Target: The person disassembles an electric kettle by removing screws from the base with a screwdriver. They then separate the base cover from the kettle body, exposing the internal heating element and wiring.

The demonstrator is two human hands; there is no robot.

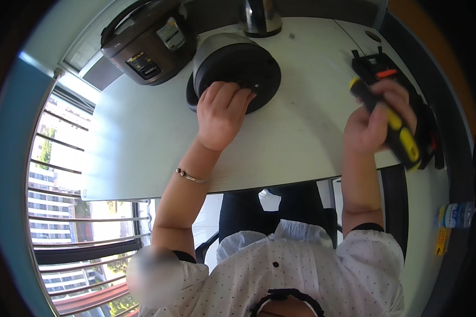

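Observation:
A steel kettle [217,45] lies tipped on the table, its round black base [264,68] turned toward me. My left hand [220,113] is at that base, fingers bent and pressed together near its middle. The fingertips hide whatever small thing they may pinch. Small bright spots, perhaps screws, show beside them. At the right, my right hand [378,119] is wrapped round a thick black-and-yellow screwdriver [403,138], held above the table and slightly blurred. Its shaft cannot be made out. Behind that hand lies an open black tool case [367,64] with an orange-red piece in it.
A brown rice cooker [148,45] stands at the far left, close to the kettle. Another shiny metal vessel [260,18] is at the back. The white table [301,137] has a curved front edge. A barred window [79,222] lies left; a plastic bottle [456,215] is at far right.

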